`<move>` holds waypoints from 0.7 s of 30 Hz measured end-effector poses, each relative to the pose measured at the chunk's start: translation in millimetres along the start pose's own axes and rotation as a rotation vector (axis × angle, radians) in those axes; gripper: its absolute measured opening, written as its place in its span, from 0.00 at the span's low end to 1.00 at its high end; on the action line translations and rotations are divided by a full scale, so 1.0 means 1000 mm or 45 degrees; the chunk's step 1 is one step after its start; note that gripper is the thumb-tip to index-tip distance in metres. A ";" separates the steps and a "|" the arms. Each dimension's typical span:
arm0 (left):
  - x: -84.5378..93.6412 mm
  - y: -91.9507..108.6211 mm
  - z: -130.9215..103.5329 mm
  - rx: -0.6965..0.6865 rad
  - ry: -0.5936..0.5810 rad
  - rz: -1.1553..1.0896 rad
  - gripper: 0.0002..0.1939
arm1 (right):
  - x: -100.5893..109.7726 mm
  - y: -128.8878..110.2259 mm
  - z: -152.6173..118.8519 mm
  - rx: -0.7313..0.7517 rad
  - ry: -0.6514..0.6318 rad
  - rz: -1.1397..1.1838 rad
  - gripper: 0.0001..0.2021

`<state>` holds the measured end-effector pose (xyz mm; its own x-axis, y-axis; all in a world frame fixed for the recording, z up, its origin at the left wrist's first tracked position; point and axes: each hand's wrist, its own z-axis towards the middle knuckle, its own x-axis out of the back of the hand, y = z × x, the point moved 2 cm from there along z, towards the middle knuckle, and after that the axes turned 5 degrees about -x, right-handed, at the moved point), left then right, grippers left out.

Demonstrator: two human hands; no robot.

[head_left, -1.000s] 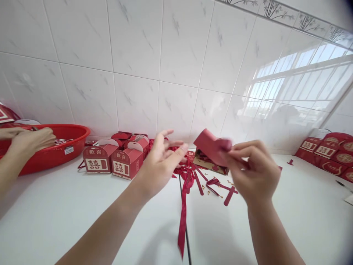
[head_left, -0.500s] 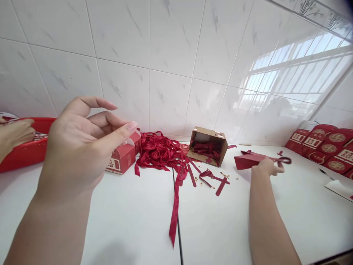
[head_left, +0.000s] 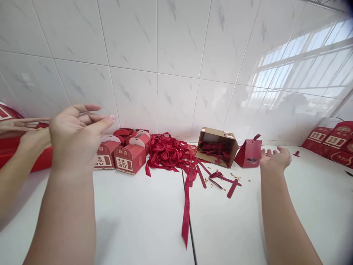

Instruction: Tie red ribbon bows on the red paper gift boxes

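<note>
My left hand [head_left: 77,138] is raised at the left with fingers loosely bent, index finger apart from the thumb and nothing visible in it. Behind it are red gift boxes with white scalloped tops, the nearest gift box [head_left: 131,158] standing upright. At the right, my right hand [head_left: 275,159] is palm up with fingers spread, holding nothing. Just left of its fingers stands a dark red peaked box [head_left: 249,154] with a small window and a strap at its top. Whether the fingertips touch that box I cannot tell.
A heap of red ribbon [head_left: 169,152] lies by the wall, one tail trailing forward. An open cardboard box [head_left: 233,147] holds dark red strips. Loose straps [head_left: 234,188] and gold fasteners lie before it. Another person's hands [head_left: 33,141] work at a red tub [head_left: 41,160]. Red boxes [head_left: 317,140] stand far right.
The peaked box now stands upright beside the cardboard box, and my right hand has let go of it. My left hand has shifted left; the view has turned left, showing more gift boxes.
</note>
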<state>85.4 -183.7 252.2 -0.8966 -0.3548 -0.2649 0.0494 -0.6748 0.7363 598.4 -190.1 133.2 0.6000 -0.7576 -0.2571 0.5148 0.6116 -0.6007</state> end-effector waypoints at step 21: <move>0.004 -0.123 0.029 0.390 -0.675 1.343 0.29 | -0.060 -0.160 -0.050 0.104 -0.100 -0.084 0.03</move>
<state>63.6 -83.3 178.4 -0.5510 -0.2799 0.7861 0.8204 -0.0095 0.5717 448.8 -253.9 207.1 0.6077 -0.7784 -0.1574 0.6007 0.5801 -0.5501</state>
